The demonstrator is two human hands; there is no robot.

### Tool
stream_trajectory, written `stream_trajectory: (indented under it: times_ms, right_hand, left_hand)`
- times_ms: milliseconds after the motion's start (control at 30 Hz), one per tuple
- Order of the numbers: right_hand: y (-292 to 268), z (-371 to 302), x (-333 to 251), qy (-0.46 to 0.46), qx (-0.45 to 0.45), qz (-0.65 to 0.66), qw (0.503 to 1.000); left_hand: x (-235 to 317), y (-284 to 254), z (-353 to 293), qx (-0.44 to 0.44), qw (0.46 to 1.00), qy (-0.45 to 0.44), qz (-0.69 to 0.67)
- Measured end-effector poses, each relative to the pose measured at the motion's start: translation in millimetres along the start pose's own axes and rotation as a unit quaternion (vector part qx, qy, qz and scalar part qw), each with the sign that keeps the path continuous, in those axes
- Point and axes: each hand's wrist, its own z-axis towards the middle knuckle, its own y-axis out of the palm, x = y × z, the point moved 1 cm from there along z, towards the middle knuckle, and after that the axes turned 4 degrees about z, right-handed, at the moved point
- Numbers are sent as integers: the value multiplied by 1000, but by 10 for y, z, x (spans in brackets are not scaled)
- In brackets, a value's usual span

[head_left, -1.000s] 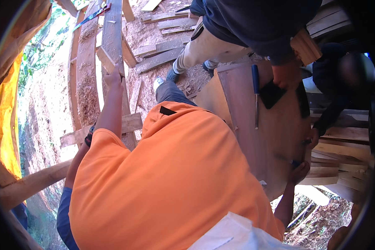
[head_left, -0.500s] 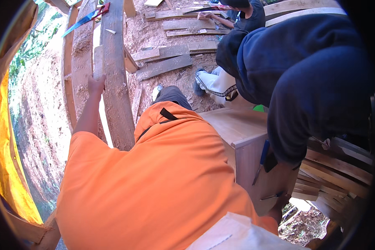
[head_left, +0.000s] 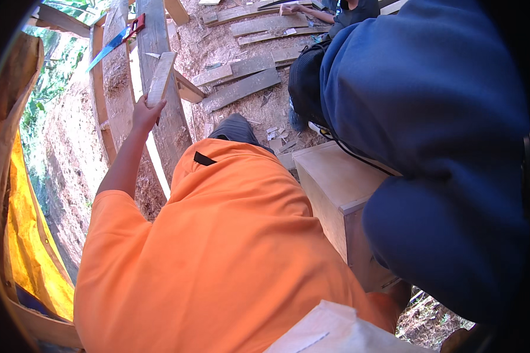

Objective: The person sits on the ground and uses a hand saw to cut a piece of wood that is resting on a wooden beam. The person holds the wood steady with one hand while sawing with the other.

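batten (head_left: pixel 161 80) newly aslant, left arm (head_left: pixel 129 155) outstretched

Sunlit earth (head_left: pixel 70 182) beyond yellow sheet (head_left: pixel 32 235)

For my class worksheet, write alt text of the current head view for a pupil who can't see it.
The person's left hand grips a short wooden block over a long wooden beam, their orange shirt filling much of the foreground. At right, a co-worker in dark blue partly hides a wooden box; at upper left lies a red-handled saw.
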Motion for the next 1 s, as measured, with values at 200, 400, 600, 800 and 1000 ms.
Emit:
stream_trajectory:
  times_ms: [200, 400, 600, 800, 1000]
  right_hand:
    - [-357, -114, -304, -41, 38, 65, 996]
    - [-1137, -686, -673, -128, 73, 123, 981]
    - [-2622, -1693, -1636, -321, 74, 209, 921]
    - [-4428, -2518, -2677, -641, 16, 270, 718]
    - [-5396, -2643, -3863, -826, -80, 287, 478]
  left_hand:
    - [221, 103, -91, -40, 998, -41, -36]
    - [-369, 356, 550, -65, 995, -64, -50]
    - [-752, 127, 901, 7, 999, 36, 38]
    - [-1060, 52, 831, 31, 989, 62, 134]
    - [-1130, 152, 790, 52, 981, 49, 180]
